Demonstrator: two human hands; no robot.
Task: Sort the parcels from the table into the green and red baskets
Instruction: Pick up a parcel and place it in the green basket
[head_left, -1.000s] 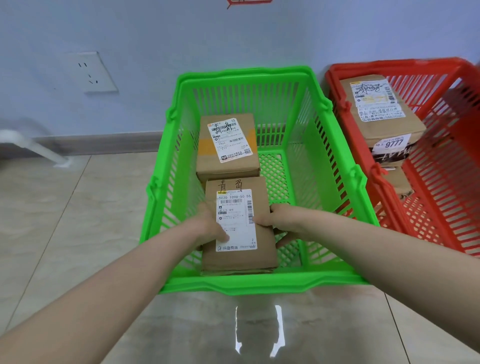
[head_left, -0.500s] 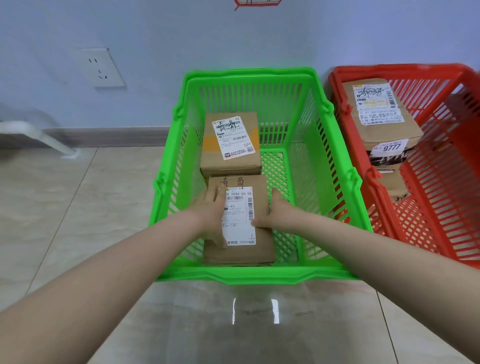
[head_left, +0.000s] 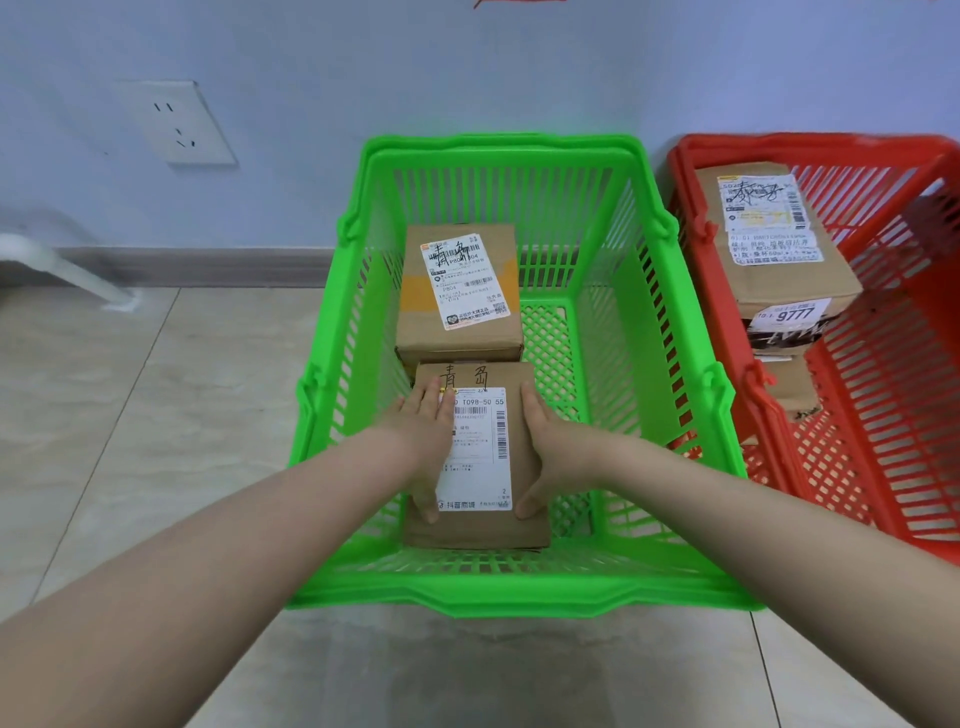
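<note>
Both my hands were on the near parcel, low inside the green basket.

My left hand (head_left: 426, 436) lay flat on the parcel (head_left: 478, 457), fingers straight, and my right hand (head_left: 548, 452) pressed along its right edge with straight fingers and the thumb on top. Neither hand curled round it. It rested between them on the floor of the green basket (head_left: 498, 597). Just past my fingertips a second parcel (head_left: 457, 332) butted against it. Well to the right of my right hand stood the red basket (head_left: 810, 143), with stacked parcels (head_left: 769, 249) inside.
</note>
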